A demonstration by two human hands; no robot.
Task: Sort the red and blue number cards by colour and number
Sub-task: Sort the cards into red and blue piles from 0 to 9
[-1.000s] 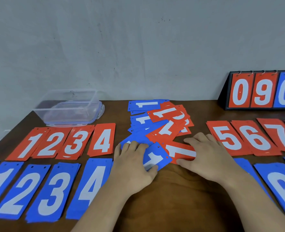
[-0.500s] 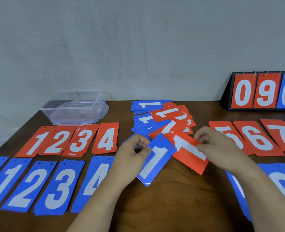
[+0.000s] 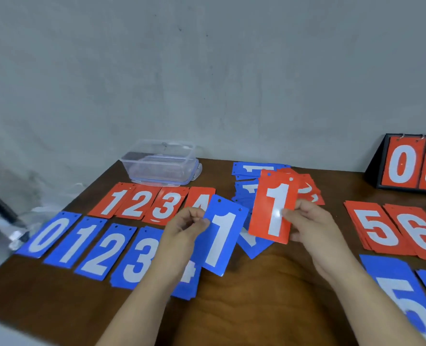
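Observation:
My left hand (image 3: 185,227) pinches a blue card marked 1 (image 3: 223,236) by its left edge, upright above the table. My right hand (image 3: 309,224) grips a red card marked 1 (image 3: 274,207), also lifted and upright. Behind them lies a mixed pile of red and blue cards (image 3: 247,178). On the left, a red row reads 1 to 4 (image 3: 137,202) and a blue row reads 0 to 4 (image 3: 82,243); my left arm covers most of the blue 4. Red 5 and 6 (image 3: 391,228) and a blue 5 (image 3: 406,295) lie on the right.
A clear plastic box (image 3: 160,162) stands at the back left of the brown table (image 3: 257,295). A flip scoreboard showing red 0 and 9 (image 3: 406,163) stands at the back right. A grey wall rises behind the table; the table's left edge runs beside the blue 0.
Both hands picked a 1 card off the pile, lifted and turned them upright. The view has swung left, so the blue 0 shows and the right-hand rows are partly cut off.

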